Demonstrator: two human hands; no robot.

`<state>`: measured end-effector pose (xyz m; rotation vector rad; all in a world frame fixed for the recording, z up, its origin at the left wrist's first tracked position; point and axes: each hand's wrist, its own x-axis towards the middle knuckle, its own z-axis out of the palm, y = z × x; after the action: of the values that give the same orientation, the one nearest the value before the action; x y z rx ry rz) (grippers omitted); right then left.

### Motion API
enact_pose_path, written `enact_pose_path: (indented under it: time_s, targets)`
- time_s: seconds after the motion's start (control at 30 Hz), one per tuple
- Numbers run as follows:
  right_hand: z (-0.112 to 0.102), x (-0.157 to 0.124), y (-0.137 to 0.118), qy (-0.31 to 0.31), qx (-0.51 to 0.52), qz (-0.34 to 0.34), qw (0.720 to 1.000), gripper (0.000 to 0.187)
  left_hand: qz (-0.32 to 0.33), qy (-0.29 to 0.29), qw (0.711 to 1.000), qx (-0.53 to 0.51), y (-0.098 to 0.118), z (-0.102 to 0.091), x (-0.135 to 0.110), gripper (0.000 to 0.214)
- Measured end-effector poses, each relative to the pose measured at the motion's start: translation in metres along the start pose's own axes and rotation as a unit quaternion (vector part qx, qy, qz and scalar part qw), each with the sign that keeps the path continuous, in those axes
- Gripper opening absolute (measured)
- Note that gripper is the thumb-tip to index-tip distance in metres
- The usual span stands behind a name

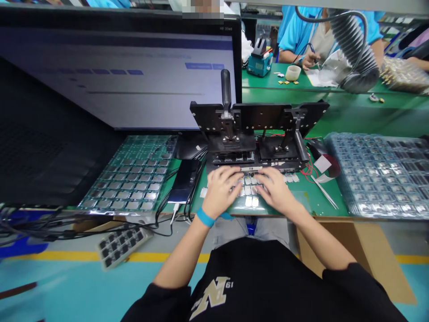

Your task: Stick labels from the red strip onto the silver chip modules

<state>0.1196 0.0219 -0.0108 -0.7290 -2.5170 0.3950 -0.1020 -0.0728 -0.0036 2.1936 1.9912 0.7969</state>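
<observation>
My left hand [221,190], with a blue band [205,218] at its wrist, rests at the front edge of a black test fixture [268,118]. Its fingers are stretched forward and apart. Opposite it, my right hand [277,192] also has its fingers spread, fingertips near the fixture's front edge. Between and under the hands lie several small white square modules [248,190] in rows; a pair of them [252,201] sits closer to me. Whether any fingertip presses on a module cannot be made out. The fixture's left clamp handle [226,87] points up, its right handle [301,146] slants down.
A large monitor [150,80] stands behind at left. A clear tray of parts [132,183], a dark phone [184,181] and cables lie left. Tweezers [324,192] and stacked clear trays [343,183] are right. Across the bench, a co-worker's hand [310,60] holds a pen-like tool near a duct [357,49].
</observation>
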Motion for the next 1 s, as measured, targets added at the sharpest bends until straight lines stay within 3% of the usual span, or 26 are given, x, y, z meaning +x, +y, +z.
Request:
enact_pose_path:
  time_s: [0.1, 0.2, 0.5, 0.67, 0.8, 0.9, 1.0]
  targets:
    - [0.010, -0.039, -0.014, -0.013, -0.008, -0.019, 1.000, 0.021, 0.064, -0.063, 0.996, -0.009, 0.008, 0.015, -0.031, 0.030]
    - [0.018, -0.056, -0.018, -0.023, -0.014, -0.030, 0.999, 0.019, 0.103, -0.095, 0.990, -0.008, 0.011, 0.028, -0.045, 0.033]
    - [0.013, -0.057, -0.010, -0.044, -0.010, -0.063, 0.997, 0.016, 0.129, -0.104, 0.986, -0.011, 0.007, 0.032, -0.045, 0.025]
    - [0.013, -0.058, -0.009, -0.024, 0.003, -0.073, 0.997, 0.017, 0.128, -0.090, 0.987, -0.027, 0.007, 0.037, -0.046, 0.024]
    - [0.006, -0.042, -0.013, 0.011, 0.023, -0.070, 0.997, 0.023, 0.116, -0.055, 0.990, -0.053, 0.010, 0.031, -0.044, 0.021]
    - [0.000, -0.008, -0.018, 0.029, 0.034, -0.058, 0.997, 0.027, 0.084, -0.010, 0.994, -0.072, 0.007, 0.011, -0.037, 0.025]
    - [0.006, 0.034, -0.020, 0.042, 0.035, -0.047, 0.997, 0.025, 0.021, 0.046, 0.996, -0.076, -0.011, -0.015, -0.020, 0.029]
